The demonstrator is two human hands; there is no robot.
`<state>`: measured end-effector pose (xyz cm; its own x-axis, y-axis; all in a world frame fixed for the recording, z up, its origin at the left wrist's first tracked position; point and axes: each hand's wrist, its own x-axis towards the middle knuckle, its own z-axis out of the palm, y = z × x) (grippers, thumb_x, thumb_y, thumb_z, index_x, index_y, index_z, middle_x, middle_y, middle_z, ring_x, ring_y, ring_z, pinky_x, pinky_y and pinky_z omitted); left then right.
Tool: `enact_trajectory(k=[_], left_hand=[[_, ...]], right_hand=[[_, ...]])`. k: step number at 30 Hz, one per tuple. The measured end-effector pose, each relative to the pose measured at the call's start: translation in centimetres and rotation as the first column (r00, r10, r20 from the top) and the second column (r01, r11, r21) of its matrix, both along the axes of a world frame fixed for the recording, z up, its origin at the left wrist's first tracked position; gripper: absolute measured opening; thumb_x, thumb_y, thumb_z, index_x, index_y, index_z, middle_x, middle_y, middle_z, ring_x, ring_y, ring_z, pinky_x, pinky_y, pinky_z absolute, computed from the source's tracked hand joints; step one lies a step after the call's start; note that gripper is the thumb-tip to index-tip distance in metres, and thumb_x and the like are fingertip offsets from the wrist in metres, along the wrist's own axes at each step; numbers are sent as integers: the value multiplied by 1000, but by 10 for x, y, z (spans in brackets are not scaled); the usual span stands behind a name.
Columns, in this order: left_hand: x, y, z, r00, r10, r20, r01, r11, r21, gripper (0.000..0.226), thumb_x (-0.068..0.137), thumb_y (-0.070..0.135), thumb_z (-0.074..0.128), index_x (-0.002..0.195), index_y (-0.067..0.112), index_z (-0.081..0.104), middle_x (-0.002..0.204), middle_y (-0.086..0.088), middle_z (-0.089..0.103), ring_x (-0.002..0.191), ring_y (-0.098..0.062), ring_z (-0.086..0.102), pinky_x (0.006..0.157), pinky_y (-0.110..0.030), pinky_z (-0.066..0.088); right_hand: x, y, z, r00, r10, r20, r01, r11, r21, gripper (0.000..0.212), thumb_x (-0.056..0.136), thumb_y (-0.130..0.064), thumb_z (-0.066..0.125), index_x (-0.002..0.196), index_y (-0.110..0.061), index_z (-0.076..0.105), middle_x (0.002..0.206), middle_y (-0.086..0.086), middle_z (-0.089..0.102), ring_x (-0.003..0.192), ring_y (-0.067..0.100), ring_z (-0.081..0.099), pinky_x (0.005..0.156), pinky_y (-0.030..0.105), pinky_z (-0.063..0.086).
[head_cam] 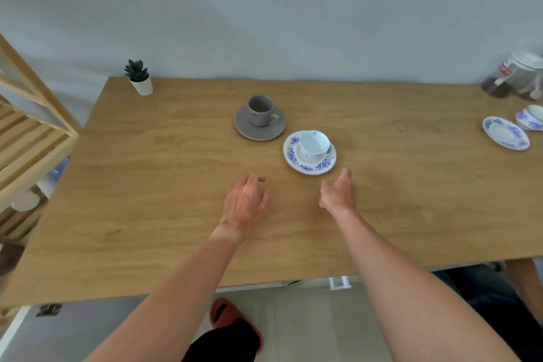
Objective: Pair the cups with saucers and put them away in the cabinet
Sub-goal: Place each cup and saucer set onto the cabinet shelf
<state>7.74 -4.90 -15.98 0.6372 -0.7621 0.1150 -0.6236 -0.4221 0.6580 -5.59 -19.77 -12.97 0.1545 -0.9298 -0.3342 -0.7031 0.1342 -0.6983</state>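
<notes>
A: Head view, quick status. You've got two pairs built mid-table: grey cup (260, 110) sitting upright on the grey saucer (259, 126), and the blue-patterned cup (313, 143) on its matching saucer (309, 153), just to the right and nearer you. That cup looks tilted toward you, maybe not seated flat.

B: Hands?

A: Both empty. Your left hand (246, 200) is palm down over the table (147, 185), fingers loosely spread and a bit curled. Your right hand (339, 192) is open too, thumb apart, fingertips just short of the blue saucer's near rim. Neither is touching any crockery.

B: So pairing's done?

A: Not quite. Far right edge there's another blue saucer (506, 133) lying bare, with what looks like a blue-patterned cup or bowl (530, 117) just beside it, not on it. It's cut off by the frame, can't tell exactly what it is. That one is unpaired.

B: Cabinet?

A: Wooden slatted shelving (32, 138) at the left edge, probably that. Can't see any of these sets in it. So I'd call it two pairs made, one left, nothing put away. You look set to lift the blue set next.

B: Clutter?

A: Small potted plant (138, 77) at the back left, glass jar (520, 75) at the back right. Both well clear.
</notes>
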Motion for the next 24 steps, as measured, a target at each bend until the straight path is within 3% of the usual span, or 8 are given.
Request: enact_trajectory(k=[2,5,7,10,14,18,21,24], left_hand=[[9,-13,-3,1000,-10,6,10,1000,3,30,87,20,63,116,13,59,111,-10,63,98,-29,63,84,-41,51],[20,-22,-8,999,-39,13,39,999,-5,31,88,21,63,117,13,58,111,-9,62,100,-27,62,86,-39,50],[26,-24,-9,997,-69,46,69,998,2,32,88,22,62,119,13,57,113,-9,62,102,-25,61,89,-39,49],[34,-29,-9,994,-88,63,88,996,1,34,90,24,60,122,14,54,117,-8,60,108,-23,59,93,-37,48],[41,-34,-6,999,-34,-17,34,999,1,49,88,32,63,130,14,45,126,-9,57,117,-25,53,99,-38,45],[44,-35,-3,993,32,-113,-29,999,31,85,72,48,75,139,16,34,132,-7,50,123,-26,44,102,-43,40],[46,-31,-5,991,9,-136,-3,999,46,107,59,57,82,143,19,29,138,-1,46,127,-23,40,104,-42,35],[44,-21,-12,979,-11,-202,14,1000,15,96,55,52,85,136,28,39,131,6,51,126,-20,42,103,-40,33]], right_hand=[[13,-20,-1,989,-115,95,106,990,94,56,95,-8,51,148,-12,31,103,3,50,75,39,72,76,45,60],[29,-41,-5,944,-227,239,188,967,174,55,92,-2,62,141,-11,40,115,11,59,62,29,69,64,38,62],[36,-44,-8,927,-236,292,187,965,186,46,87,3,68,126,-15,50,123,12,60,69,26,69,50,28,58],[43,-42,-10,910,-237,340,175,963,204,49,85,13,67,124,-14,55,121,8,58,85,25,67,54,28,58],[47,-32,-5,952,-87,294,19,974,227,62,84,15,66,135,-16,53,117,7,64,94,26,68,57,31,59],[47,-15,-2,966,167,196,-212,947,241,79,84,14,63,150,-22,40,118,6,66,94,23,70,59,35,62],[51,-1,-3,957,239,163,-274,931,240,74,84,12,62,146,-22,44,110,5,67,90,22,71,61,38,63],[52,13,-5,963,206,175,-248,930,271,58,80,9,63,131,-18,53,103,8,68,83,22,72,63,41,64]])
